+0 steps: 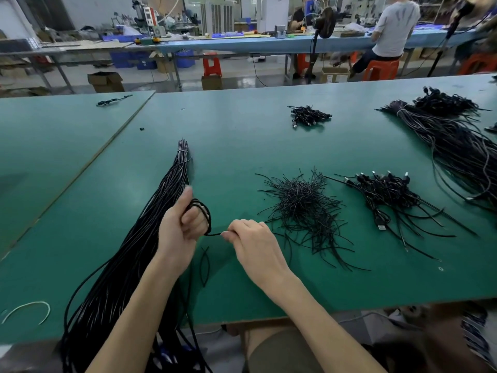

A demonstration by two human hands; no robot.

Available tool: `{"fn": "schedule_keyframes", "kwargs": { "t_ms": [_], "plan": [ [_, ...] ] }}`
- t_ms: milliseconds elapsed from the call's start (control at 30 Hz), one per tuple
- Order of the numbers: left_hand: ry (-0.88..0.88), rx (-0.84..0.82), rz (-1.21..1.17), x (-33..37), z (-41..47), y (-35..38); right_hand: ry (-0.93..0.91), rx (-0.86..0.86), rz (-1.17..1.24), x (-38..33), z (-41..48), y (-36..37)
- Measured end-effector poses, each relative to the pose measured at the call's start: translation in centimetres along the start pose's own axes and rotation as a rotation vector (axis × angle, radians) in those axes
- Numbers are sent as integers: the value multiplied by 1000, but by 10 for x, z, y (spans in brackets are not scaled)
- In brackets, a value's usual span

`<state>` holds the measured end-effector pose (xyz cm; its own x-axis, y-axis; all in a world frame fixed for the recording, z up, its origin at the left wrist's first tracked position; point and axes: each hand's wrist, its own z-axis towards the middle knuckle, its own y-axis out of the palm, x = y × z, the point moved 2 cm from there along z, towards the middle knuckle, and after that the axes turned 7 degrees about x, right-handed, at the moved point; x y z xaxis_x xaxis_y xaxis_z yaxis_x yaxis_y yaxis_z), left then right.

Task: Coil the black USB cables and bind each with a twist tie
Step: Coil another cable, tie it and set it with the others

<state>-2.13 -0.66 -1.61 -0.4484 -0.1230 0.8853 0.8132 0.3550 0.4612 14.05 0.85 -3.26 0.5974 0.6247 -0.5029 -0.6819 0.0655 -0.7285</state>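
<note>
head cam | worn high | faces forward-down | close over green table [242, 146] | single view

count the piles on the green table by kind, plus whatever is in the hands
long uncoiled cable bundles: 2
heaps of coiled cables: 3
twist tie heap: 1
cable being coiled: 1
total: 7
</note>
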Motion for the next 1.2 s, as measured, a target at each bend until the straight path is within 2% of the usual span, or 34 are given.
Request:
{"fn": "schedule_keyframes", "kwargs": {
  "t_ms": [133, 200, 267, 333, 500, 600, 800, 1000, 1200],
  "plan": [
    [361, -95, 581, -13, -10, 13, -17, 13, -107, -2, -1, 1],
    [484, -167, 843, -21, -14, 15, -24, -32, -165, -3, -2, 1],
    [604, -166, 1151, -25, -15, 15, -21, -46, -176, -3, -2, 1],
    [670, -152, 1305, -25, -13, 17, 28, -25, -154, -2, -1, -1],
    [767, -165, 1346, -25, -13, 20, 277, 53, 74, 4, 2, -7],
    [816, -165, 1379, -27, -15, 22, 356, 97, 164, 8, 3, -12],
    [811, -155, 1425, -24, -18, 24, 298, 159, 146, 4, 1, -14],
    [720, -118, 1356, -24, -16, 23, 260, 168, 284, 11, 0, -10],
    [656, -7, 1231, -24, -10, 15, 179, 120, 488, 10, 1, -6]
  ]
}}
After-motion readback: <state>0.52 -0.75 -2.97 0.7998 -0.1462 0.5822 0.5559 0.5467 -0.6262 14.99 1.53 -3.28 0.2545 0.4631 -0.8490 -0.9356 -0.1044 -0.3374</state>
